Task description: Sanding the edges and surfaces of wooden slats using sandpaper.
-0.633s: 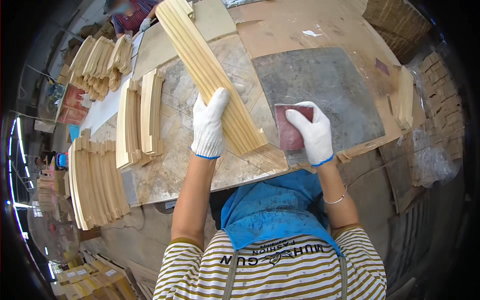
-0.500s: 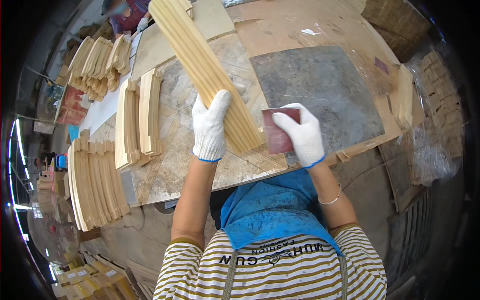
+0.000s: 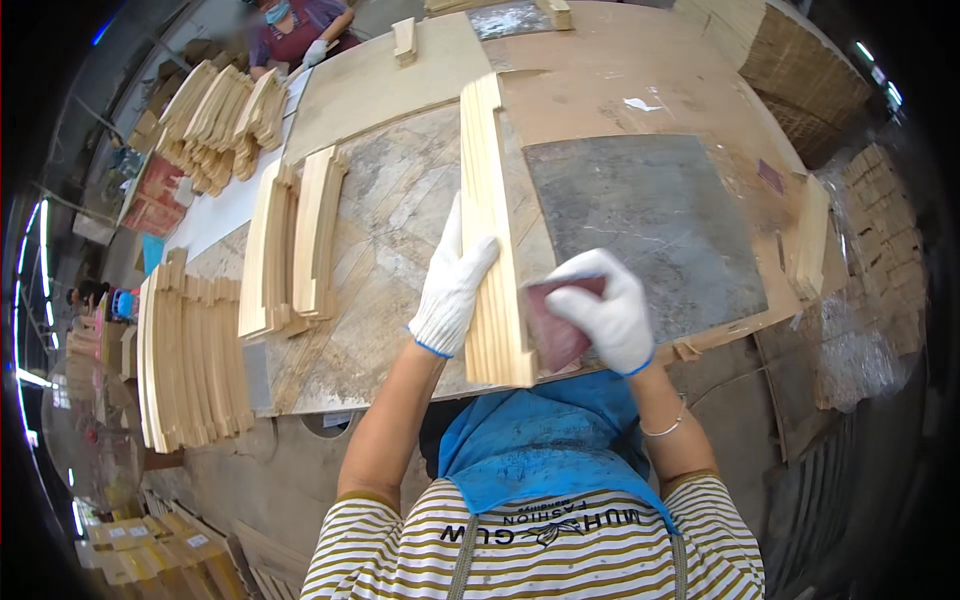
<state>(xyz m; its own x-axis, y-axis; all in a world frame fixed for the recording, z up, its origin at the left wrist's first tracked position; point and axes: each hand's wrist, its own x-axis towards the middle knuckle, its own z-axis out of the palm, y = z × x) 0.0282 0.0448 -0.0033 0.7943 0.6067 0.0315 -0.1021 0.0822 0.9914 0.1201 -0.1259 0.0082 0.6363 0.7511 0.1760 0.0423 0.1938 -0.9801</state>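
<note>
A long pale wooden slat [image 3: 486, 220] stands lengthwise in front of me, its near end over the table's front edge. Round its left side my left hand [image 3: 452, 285], in a white knitted glove, is closed with the thumb on the face. My right hand [image 3: 612, 312], gloved alike and slightly blurred, pinches a dark red sheet of sandpaper [image 3: 560, 325] between thumb and fingers. The sandpaper is beside the slat's right edge, close to its near end; whether they touch I cannot tell.
Two short stacks of curved slats [image 3: 268, 250] lie left on the worn table [image 3: 390, 200], with a bigger stack [image 3: 195, 360] nearer. A grey sheet [image 3: 640, 230] covers the right. More slats [image 3: 808, 240] lie at the right edge. A co-worker [image 3: 300, 35] is at the far left.
The slat has turned from leaning left to nearly upright in view and come nearer, showing its narrower side. Both hands have moved with it; the sandpaper is lower beside its near end.
</note>
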